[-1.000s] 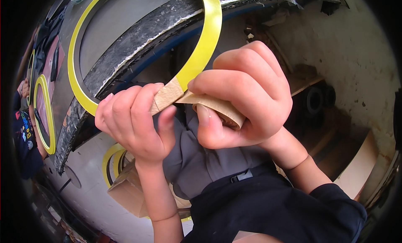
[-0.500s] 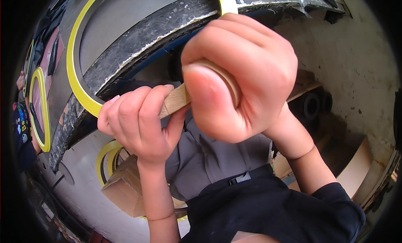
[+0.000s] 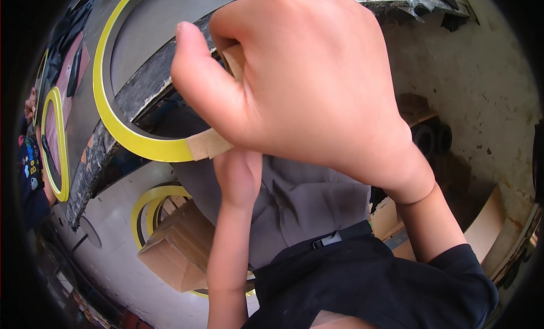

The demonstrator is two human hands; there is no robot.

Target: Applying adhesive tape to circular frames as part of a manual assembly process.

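A large yellow ring (image 3: pixel 153 149) reaches past the front edge of the workbench. Brown tape (image 3: pixel 204 145) is wrapped round its near side, right beside my hands. My right hand (image 3: pixel 311 79) covers much of the view, fingers curled round a brown tape roll (image 3: pixel 233 60), of which only a small part shows. Its thumb sticks out to the left. Below and behind it is my left hand (image 3: pixel 241 173), close to the taped part of the ring. The left fingers are hidden by the right hand.
The dark, worn workbench edge (image 3: pixel 93 179) curves across in front. Another yellow ring (image 3: pixel 63 176) stands at the left, near another person's sleeve (image 3: pixel 31 187). A cardboard box (image 3: pixel 178 244) and more yellow rings (image 3: pixel 139 215) are on the floor. Black rolls (image 3: pixel 433 139) sit by the right wall.
My right hand has moved left and turned, its back now toward me, over my left hand. The tape strip stretched between the hands earlier is now round the ring.
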